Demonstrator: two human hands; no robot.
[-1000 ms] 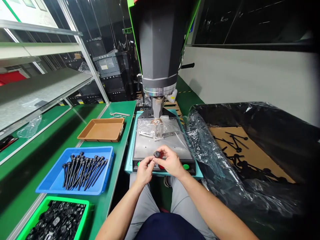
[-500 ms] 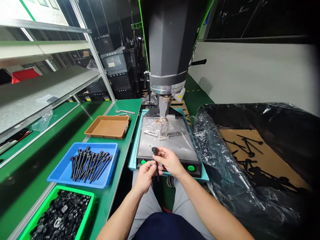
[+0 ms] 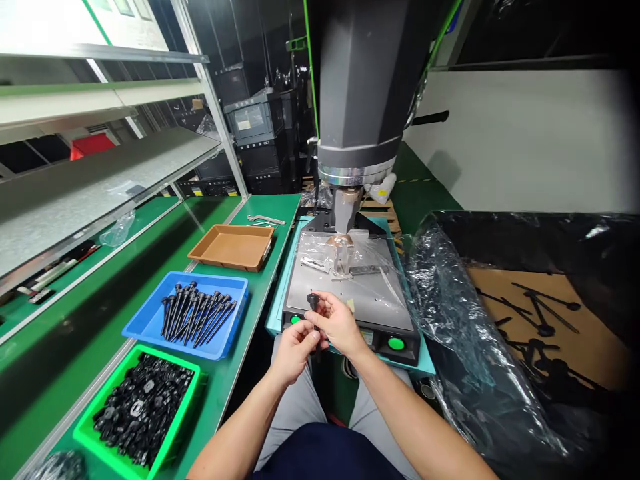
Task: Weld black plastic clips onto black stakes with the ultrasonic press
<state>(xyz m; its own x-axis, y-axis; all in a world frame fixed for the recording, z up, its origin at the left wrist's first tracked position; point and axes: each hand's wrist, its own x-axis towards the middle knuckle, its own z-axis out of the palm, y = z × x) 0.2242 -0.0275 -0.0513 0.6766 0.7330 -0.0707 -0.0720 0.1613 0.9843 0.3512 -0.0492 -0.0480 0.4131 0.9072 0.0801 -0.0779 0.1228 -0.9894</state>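
Observation:
Both hands hold one black rod with a wide, knob-like head (image 3: pixel 313 300), upright in front of the press plate's near edge. The fingers of my right hand (image 3: pixel 341 325) are closed around it just under the head. Lower down, my left hand (image 3: pixel 295 350) pinches the shaft, whose bottom part is mostly hidden by the fingers. Beyond the hands lies the grey metal plate (image 3: pixel 310 283) of the machine, partly covered by clear plastic film. On it stands a small clear fixture (image 3: pixel 343 257), right below the machine's metal horn (image 3: pixel 345 212).
To the left, a blue tray (image 3: pixel 145 320) holds several similar rods, and a green bin (image 3: pixel 165 460) holds small black parts. A brown tray (image 3: pixel 230 247) sits behind them. Green buttons (image 3: pixel 396 343) face me. A plastic-lined box (image 3: pixel 445 293) with rods on cardboard stands right.
My view has turned a little to the left, so the surroundings shift right in the picture. Both hands stay on the black rod.

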